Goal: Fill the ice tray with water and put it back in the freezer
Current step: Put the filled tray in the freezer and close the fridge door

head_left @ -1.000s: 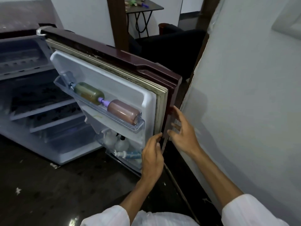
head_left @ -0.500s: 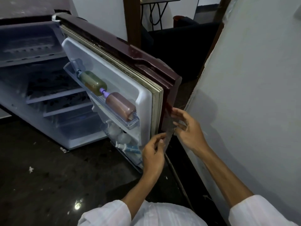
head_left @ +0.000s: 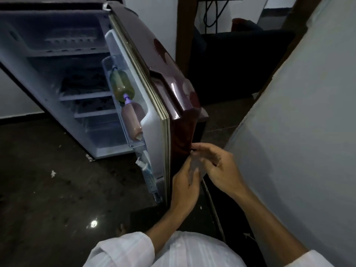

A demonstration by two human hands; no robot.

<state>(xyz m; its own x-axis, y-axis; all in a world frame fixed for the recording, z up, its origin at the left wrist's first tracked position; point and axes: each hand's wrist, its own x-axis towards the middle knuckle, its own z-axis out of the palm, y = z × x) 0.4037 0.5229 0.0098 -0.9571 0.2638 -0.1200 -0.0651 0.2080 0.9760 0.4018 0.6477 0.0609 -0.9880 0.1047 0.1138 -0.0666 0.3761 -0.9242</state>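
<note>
Both your hands are at the outer edge of the open fridge door [head_left: 180,130], low on its maroon face. Left hand [head_left: 185,186]: fingers pointing up, thumb and fingertips pinched narrow on a pale translucent piece [head_left: 193,164]. Right hand [head_left: 219,168]: fingers curled in tight on the same piece from the other side. It's too blurred to say what the piece is, or whether it's attached to the door. Ice tray [head_left: 72,40]: a ridged tray shape sits in the freezer compartment [head_left: 25,26] at the top of the fridge, well apart from your hands, with nothing touching it; can't tell whether there's water in it. On the door shelf [head_left: 138,144], a greenish bottle [head_left: 122,85] and a pinkish bottle [head_left: 133,120] lie end to end. White wall [head_left: 298,132] is close on your right, dark floor [head_left: 48,189] below.
</note>
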